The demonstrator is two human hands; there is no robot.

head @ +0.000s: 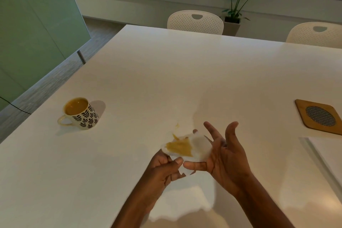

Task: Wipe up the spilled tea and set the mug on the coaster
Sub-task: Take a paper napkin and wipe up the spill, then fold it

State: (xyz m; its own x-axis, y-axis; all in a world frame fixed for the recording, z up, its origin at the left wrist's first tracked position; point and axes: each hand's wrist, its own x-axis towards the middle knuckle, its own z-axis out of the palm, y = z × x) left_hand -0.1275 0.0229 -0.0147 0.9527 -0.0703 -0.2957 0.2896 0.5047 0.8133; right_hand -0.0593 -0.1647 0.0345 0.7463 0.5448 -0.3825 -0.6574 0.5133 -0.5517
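Observation:
A cream mug point(80, 114) with a black leaf pattern stands upright at the left of the white table point(166, 72), holding brown tea, handle toward the left. A white paper tissue point(187, 147) with a large tea stain is held above the table between both hands. My left hand point(164, 168) pinches its near edge. My right hand point(224, 155) supports its right side with the thumb, fingers spread. A small tea mark point(177, 126) lies on the table just beyond the tissue. The wooden coaster point(320, 115) with a round mesh centre lies at the far right.
Two white perforated chairs point(196, 22) point(316, 34) stand at the table's far side. A potted plant point(236, 5) sits by the window. A frosted glass partition point(33, 29) runs along the left. A second table's edge point(325, 153) adjoins at the right.

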